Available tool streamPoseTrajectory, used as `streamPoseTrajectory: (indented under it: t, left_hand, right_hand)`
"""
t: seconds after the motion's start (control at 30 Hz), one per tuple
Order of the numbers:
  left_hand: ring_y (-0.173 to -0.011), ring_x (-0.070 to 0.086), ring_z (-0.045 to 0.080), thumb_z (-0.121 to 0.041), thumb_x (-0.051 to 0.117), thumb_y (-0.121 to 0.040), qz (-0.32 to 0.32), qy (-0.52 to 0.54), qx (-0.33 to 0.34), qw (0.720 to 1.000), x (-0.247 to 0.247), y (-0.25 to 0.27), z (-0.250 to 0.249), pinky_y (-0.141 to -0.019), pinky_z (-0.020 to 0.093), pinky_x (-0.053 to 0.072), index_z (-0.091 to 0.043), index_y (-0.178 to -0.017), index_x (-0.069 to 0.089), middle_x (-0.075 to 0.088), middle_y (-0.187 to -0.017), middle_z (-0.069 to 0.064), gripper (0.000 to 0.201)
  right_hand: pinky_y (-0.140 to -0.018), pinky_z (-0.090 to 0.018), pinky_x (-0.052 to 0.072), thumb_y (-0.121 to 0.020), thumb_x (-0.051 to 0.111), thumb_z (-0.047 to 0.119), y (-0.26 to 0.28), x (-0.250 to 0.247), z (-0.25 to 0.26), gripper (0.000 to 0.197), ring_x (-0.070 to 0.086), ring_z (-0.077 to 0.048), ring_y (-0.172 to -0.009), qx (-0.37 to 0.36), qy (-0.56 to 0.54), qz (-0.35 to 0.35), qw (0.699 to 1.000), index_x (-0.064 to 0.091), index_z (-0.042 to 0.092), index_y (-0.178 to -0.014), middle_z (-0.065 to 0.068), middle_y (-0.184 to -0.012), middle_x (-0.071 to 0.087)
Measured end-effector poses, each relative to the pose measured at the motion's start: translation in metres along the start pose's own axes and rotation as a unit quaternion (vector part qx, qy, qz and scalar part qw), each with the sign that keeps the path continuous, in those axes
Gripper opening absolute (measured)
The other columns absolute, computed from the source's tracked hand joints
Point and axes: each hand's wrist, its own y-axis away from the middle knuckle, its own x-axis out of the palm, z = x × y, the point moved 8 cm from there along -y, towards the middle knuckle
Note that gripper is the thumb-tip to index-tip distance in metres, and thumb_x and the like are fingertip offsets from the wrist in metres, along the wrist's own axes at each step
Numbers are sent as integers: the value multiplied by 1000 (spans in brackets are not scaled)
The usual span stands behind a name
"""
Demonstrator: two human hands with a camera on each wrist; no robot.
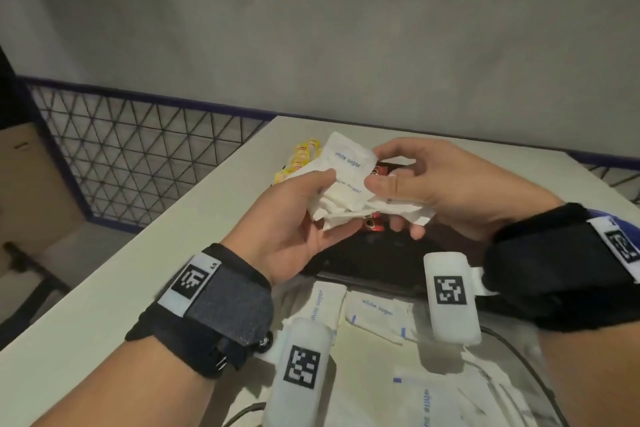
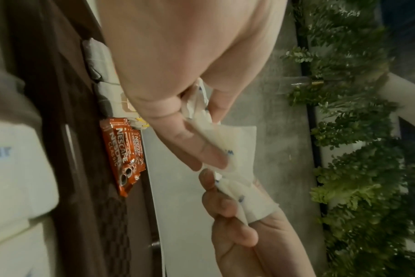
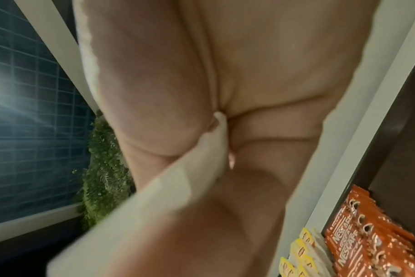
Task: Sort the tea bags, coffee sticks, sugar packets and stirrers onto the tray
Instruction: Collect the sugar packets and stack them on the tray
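Observation:
Both hands hold a bunch of white sugar packets (image 1: 349, 184) above the dark tray (image 1: 374, 267). My left hand (image 1: 304, 215) grips the bunch from below, thumb on top. My right hand (image 1: 419, 184) pinches the packets from the right. The left wrist view shows the same packets (image 2: 237, 150) between the fingers of both hands. Red coffee sticks (image 2: 123, 153) lie on the tray, partly hidden under the hands in the head view. Yellow-tagged tea bags (image 1: 301, 158) sit at the tray's far left, beside the coffee sticks (image 3: 372, 239) in the right wrist view.
More white sugar packets (image 1: 377, 315) lie loose on the white table (image 1: 104, 305) in front of the tray. A wire mesh fence (image 1: 131, 149) runs along the table's left and far sides. A cable (image 1: 519, 357) crosses the packets at the right.

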Motion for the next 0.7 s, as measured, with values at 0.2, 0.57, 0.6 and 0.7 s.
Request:
streamPoseTrajectory:
  t: [0.2, 0.57, 0.6, 0.7]
  left_hand:
    - [-85, 79, 24, -19, 58, -102, -14, -31, 12, 999, -4, 2, 3, -58, 32, 62, -15, -135, 61, 79, -112, 12, 32]
    - [-101, 76, 36, -2, 50, -100, 7, -16, 14, 1000, -3, 3, 8, -67, 42, 64, -14, -141, 54, 73, -125, 15, 44]
    - [-101, 76, 36, -2, 50, -100, 14, -23, 13, 1000, -1, 4, 10, -69, 43, 64, -14, -141, 54, 74, -124, 15, 43]
    - [-102, 76, 34, -5, 49, -100, 45, -35, 3, 998, 9, 7, 15, -70, 43, 64, -14, -137, 60, 75, -122, 14, 40]
  right_hand:
    - [-54, -33, 57, -92, 69, 3, 13, -10, -3, 26, 70, -33, -68, 31, 37, 9, 999, 65, 6, -117, -22, -99, 73]
    - [-77, -43, 56, -90, 72, 4, 11, -33, 16, 21, 72, -28, -83, -42, -38, -86, 995, 72, 10, -110, -17, -96, 76]
    - [-74, -38, 57, -90, 71, 3, 9, -31, 16, 20, 70, -25, -83, -46, -65, -93, 992, 72, 9, -109, -14, -93, 76]
    - [-72, -31, 55, -90, 71, 3, 3, -19, 14, 20, 68, -20, -80, -48, -136, -105, 984, 71, 5, -110, -10, -88, 74]
